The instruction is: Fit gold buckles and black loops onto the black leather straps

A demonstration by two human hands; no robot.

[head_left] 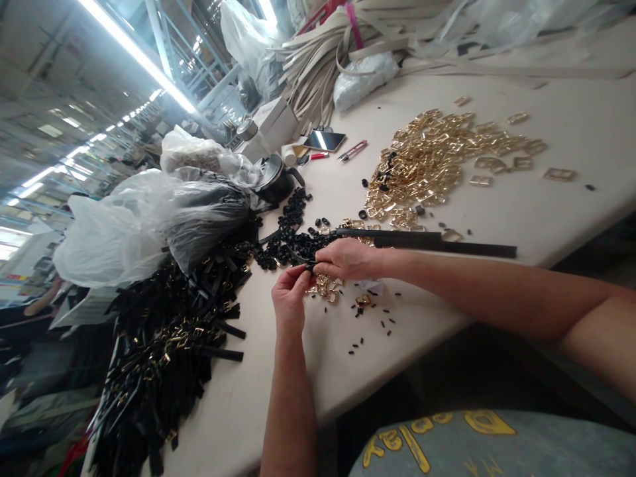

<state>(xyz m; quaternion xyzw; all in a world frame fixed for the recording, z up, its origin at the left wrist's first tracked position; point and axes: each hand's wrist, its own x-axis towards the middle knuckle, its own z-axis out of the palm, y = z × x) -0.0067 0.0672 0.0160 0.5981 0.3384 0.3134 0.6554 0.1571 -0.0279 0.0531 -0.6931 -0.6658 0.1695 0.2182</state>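
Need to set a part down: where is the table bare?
In the picture, the table looks bare beyond the stray buckles, right of the gold pile, and between the black strap pile and left forearm. Crowded: around the left hand and right hand, beside black loops.

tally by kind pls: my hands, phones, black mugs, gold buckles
Hands: 2, left hand and right hand
Phone: 1
Black mug: 1
Gold buckles: piled and overlapping, too many to count
Total: 4, leaving out the buckles
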